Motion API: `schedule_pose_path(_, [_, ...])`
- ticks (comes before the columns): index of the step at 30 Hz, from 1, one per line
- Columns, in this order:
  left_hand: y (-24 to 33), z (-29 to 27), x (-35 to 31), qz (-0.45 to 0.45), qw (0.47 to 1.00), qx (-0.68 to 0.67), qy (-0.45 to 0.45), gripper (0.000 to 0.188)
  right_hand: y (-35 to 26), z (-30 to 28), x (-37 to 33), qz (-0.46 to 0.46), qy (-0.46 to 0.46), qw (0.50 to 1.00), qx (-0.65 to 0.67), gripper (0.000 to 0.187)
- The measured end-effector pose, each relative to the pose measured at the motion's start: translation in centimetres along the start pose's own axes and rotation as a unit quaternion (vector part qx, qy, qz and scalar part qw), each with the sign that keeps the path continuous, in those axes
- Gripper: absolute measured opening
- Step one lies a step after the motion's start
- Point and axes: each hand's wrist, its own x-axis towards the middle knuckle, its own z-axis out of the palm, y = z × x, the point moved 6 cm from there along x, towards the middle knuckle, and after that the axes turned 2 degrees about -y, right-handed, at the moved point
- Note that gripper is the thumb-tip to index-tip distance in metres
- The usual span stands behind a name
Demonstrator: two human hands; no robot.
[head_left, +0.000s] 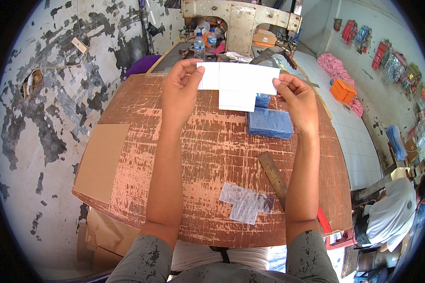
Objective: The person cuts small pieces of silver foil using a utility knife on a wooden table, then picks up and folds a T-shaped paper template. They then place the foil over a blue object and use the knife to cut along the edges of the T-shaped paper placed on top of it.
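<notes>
Above the far side of the worn brown table (200, 151), a white card (243, 78) is stretching between the two hands. The left hand (180, 87) is pinching its left end, thumb on the near face and fingers curling behind; the right hand (301, 101) is gripping the right end in a similar way, its farther fingers partly hiding behind the thumb.

Judging by its thinness, the card is probably weighing next to nothing and behaving like stiff paper: holding its shape, yet likely to crease or bend under a hard squeeze. Its short ends are offering the best hold, with a light pinch keeping the broad face free.

The long axis is running left to right, dipping slightly toward the right, while a squarish flap is pointing down toward the wearer. Faint straight lines are crossing the face near the flap.

Just below the right part of the card, a stack of blue sheets (270, 123) is lying on the table. Nearer the wearer, a clear plastic piece (244, 203) is resting beside a worn ruler (272, 174), and brown cardboard (102, 160) is lying at the left.
</notes>
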Motion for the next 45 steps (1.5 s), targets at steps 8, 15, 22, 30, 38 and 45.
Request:
schedule_pose_path(8, [0.4,0.0,-0.1,0.011,1.000,-0.005,0.009,0.016,0.1,0.0,0.2,0.002,-0.017,1.000,-0.004,0.020])
schedule_pose_path(15, [0.2,0.0,-0.1,0.031,0.999,0.003,0.012,0.015,-0.1,0.0,0.1,-0.011,-0.022,1.000,0.000,0.018])
schedule_pose_path(22, [0.4,-0.5,-0.1,0.011,1.000,-0.006,0.010,0.018,-0.3,0.1,0.0,0.001,-0.015,1.000,-0.016,0.019])
schedule_pose_path(30, [-0.9,0.6,-0.1,-0.088,0.993,-0.044,-0.069,0.025,0.2,-0.6,0.4,-0.016,0.014,1.000,0.010,0.023])
schedule_pose_path(38, [-1.4,0.0,0.0,-0.086,0.994,-0.042,-0.043,0.023,0.1,-1.6,0.6,0.011,0.033,0.999,0.009,0.019])
schedule_pose_path(45, [-1.5,-0.2,0.1,-0.092,0.994,-0.051,-0.034,0.024,0.1,-1.9,1.0,-0.150,0.097,0.984,-0.023,0.023])
